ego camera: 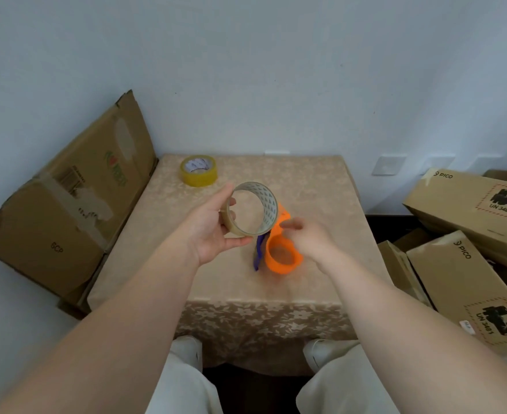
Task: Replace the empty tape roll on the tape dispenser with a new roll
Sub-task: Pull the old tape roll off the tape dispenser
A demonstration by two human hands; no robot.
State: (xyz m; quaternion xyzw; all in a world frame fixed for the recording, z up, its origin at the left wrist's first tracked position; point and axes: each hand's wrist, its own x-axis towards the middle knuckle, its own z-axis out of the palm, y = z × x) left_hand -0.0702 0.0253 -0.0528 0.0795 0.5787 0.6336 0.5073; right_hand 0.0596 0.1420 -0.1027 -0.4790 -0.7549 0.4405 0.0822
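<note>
Up above the counter (306, 186), the left hand (213, 231) pinches the empty tape roll (250, 209); the right hand (309, 237) grips the orange dispenser (279, 252), its ring vacant. New roll (199, 170) sits far-left.

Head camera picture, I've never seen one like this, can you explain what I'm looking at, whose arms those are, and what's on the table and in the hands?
There is no machine here. The single picture comes from a wide-angle camera worn on a person's head, looking forward and down, so the two bare arms reaching in from the bottom are the wearer's own.

The left hand holds up an empty tape roll, just a thin ring with almost no tape left, pinched between thumb and fingers. The right hand is on the orange tape dispenser, which has a purple part on its side; the hand is blurred, so I cannot tell how firmly it grips.

Both are above a small table covered with a beige flowered cloth. At its far left corner lies a new yellowish tape roll. Cardboard boxes stand on both sides.
</note>
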